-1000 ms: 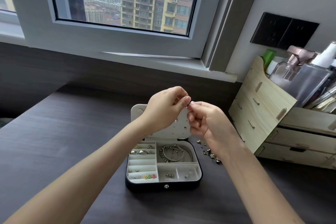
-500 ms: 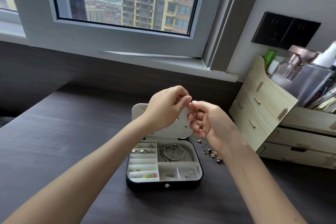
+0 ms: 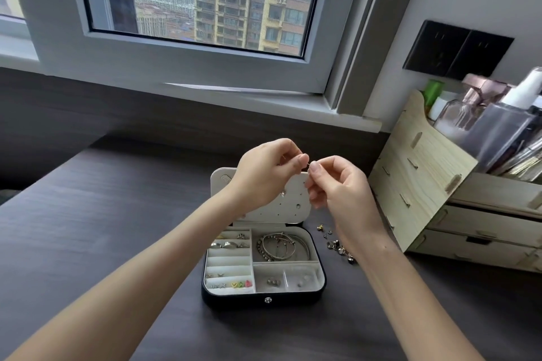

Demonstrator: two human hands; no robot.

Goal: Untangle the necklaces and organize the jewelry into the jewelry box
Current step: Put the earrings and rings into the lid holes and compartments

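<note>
1. Head view: both hands are hovering over the open jewelry box (image 3: 264, 300), fingertips nearly meeting in mid-air.
2. L hand (image 3: 264, 176) is pinching one end of a tiny metal piece (image 3: 310, 165) btwn thumb & forefinger; the other fingers are curling in toward the palm.
3. R hand (image 3: 340, 187) is pinching the other end w/ thumb & forefinger; the remaining fingers are curling loosely below. The piece is too small to tell what it is.
4. The jewelry box is sitting on the dark desk (image 3: 88, 228) right under the hands, front clasp facing the person. Its white lid (image 3: 293, 208) is standing up at the back, partly hidden by the L hand, w/ a few studs stuck in it.
5. Inside the box:
   - Bangles (image 3: 281, 248) are lying in the big back-right compartment.
   - Rings (image 3: 227, 244) are sitting in the upper left slots.
   - Coloured heart studs (image 3: 241, 284) are lying in the front-left slot.
   - Small bits are lying in the two front-right compartments.
6. Loose jewelry (image 3: 337, 245) is lying scattered on the desk just right of the box, partly behind the R wrist.
7. A wooden drawer organizer (image 3: 425, 173) is standing at the right by the wall, w/ bottles (image 3: 469, 114) on top.
8. Dark wall sockets (image 3: 457, 50) are showing above the organizer, & a window (image 3: 205, 9) behind the desk is showing tower blocks.
</note>
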